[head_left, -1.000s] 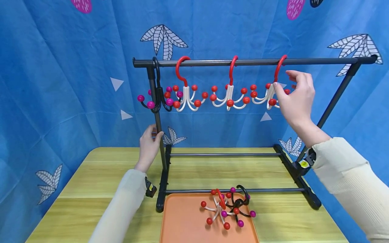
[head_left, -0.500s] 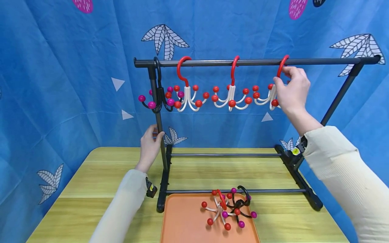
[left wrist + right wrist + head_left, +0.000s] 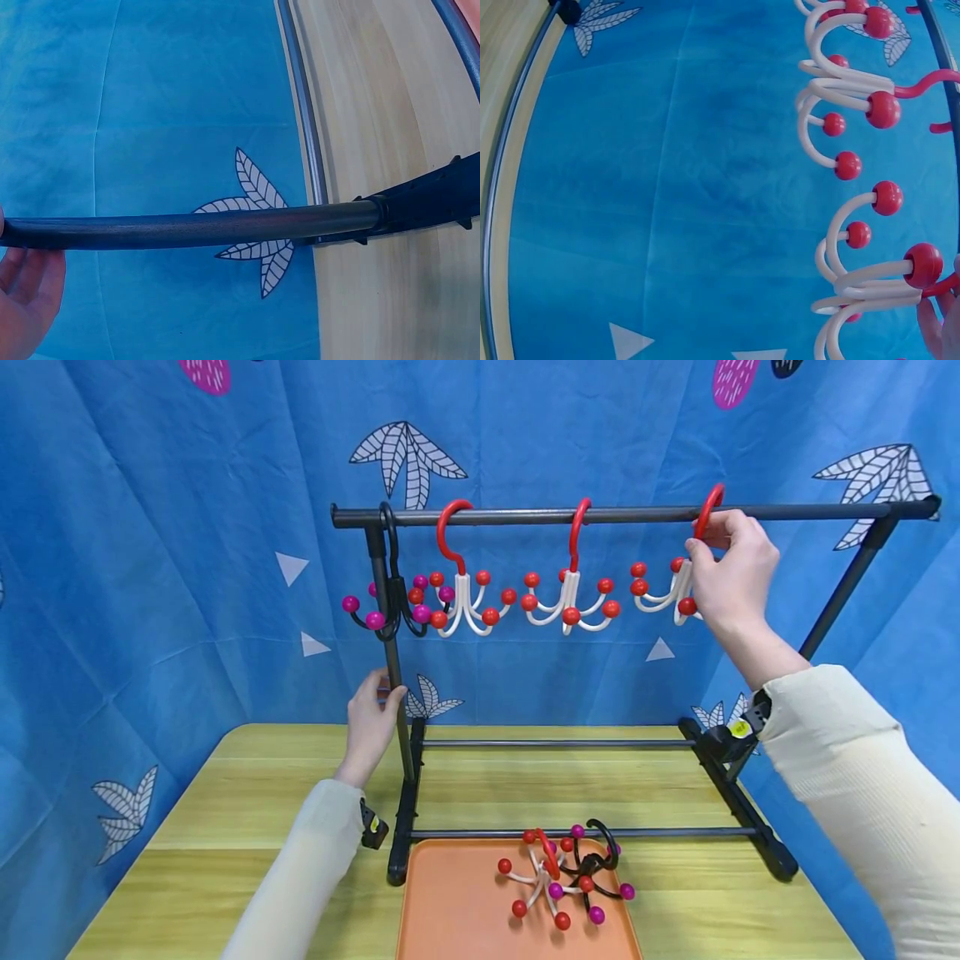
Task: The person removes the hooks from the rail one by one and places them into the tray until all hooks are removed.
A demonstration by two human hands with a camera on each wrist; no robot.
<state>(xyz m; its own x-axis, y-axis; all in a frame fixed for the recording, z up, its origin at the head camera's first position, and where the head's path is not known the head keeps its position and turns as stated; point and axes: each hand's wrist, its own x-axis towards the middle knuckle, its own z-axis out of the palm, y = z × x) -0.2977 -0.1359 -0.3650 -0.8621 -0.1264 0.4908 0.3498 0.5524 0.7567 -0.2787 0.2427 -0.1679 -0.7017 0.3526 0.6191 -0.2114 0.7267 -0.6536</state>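
My right hand (image 3: 737, 575) pinches the red hook of the rightmost white multi-arm hanger (image 3: 682, 580), just under the rail. The hook's top arches a little above the rail (image 3: 637, 515). Part of this hanger is hidden behind the hand; in the right wrist view its white arms (image 3: 881, 294) end in red balls, with fingertips at the hook. My left hand (image 3: 367, 731) holds the black rack's left post (image 3: 400, 727), thumb and fingers on either side. Two similar red-hooked hangers (image 3: 572, 589) (image 3: 462, 597) and a black one (image 3: 395, 585) with magenta balls hang to the left.
An orange tray (image 3: 450, 910) lies at the table's front, under the rack's front lower bar (image 3: 675, 832). On it rest a white hanger (image 3: 542, 877) with red balls and a black hanger (image 3: 591, 863), overlapping. A blue patterned curtain (image 3: 225, 568) stands behind.
My right hand has risen from beside the white body to the red hook and taken hold of it. The hanger has shifted slightly right and up. The left hand stays on the post.
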